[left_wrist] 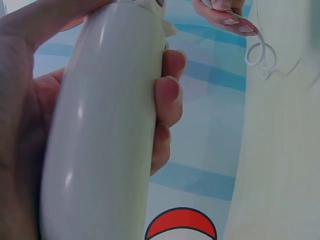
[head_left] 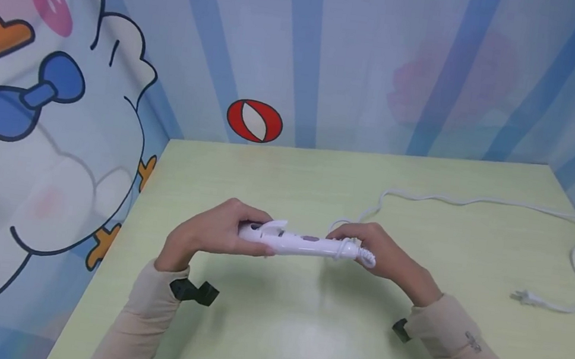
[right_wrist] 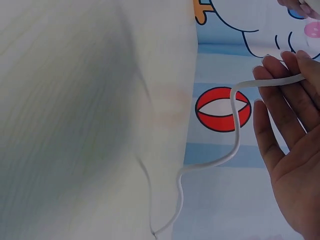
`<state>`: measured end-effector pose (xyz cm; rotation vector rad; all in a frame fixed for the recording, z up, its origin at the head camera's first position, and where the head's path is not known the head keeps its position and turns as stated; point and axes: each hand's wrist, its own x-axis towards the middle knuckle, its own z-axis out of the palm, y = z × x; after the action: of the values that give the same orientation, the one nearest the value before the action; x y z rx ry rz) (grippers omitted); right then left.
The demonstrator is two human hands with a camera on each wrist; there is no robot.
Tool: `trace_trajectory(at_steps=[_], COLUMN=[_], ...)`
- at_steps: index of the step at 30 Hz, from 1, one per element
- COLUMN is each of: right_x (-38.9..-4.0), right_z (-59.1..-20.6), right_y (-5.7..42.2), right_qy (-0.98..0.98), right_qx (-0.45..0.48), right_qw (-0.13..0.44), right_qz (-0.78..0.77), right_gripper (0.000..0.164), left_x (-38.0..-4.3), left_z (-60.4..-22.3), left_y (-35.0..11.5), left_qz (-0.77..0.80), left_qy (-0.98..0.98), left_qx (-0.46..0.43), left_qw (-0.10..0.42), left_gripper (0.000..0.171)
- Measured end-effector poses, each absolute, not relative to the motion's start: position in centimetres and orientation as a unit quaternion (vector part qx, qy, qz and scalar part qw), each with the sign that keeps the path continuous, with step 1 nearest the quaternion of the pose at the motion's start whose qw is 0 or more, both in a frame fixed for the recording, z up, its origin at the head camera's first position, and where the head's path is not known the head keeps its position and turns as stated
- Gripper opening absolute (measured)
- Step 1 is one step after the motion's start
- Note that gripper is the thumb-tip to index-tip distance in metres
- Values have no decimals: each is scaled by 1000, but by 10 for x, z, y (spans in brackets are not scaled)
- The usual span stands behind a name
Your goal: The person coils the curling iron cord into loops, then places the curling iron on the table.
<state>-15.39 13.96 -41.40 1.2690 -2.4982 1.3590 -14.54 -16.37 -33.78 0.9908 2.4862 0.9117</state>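
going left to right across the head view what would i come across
White cartoon bird on the wall → left hand → white handheld device → right hand → plug lying on the table

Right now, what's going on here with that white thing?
A person is holding a white device above the table, their left grip around one end. Their right grip holds the cord near the other end, where a loop seems to go round it. The cord trails across the table to its plug, lying unplugged at the right.
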Motion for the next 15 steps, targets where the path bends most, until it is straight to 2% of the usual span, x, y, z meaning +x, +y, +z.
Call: trace_trajectory(at_steps=[5, 15], right_x=[-159, -178], right_z=[-411, -388], right_y=[146, 154], right_qy=[-834, -861], right_qx=[393, 448], right_qw=[12, 93], right_qz=[387, 223], right_gripper=[14, 10], left_x=[-141, -133], left_z=[-340, -337], left_y=[-165, -161], left_qz=[295, 237], left_qy=[872, 891], left_qx=[356, 354], left_qw=[161, 158], left_gripper=[22, 27])
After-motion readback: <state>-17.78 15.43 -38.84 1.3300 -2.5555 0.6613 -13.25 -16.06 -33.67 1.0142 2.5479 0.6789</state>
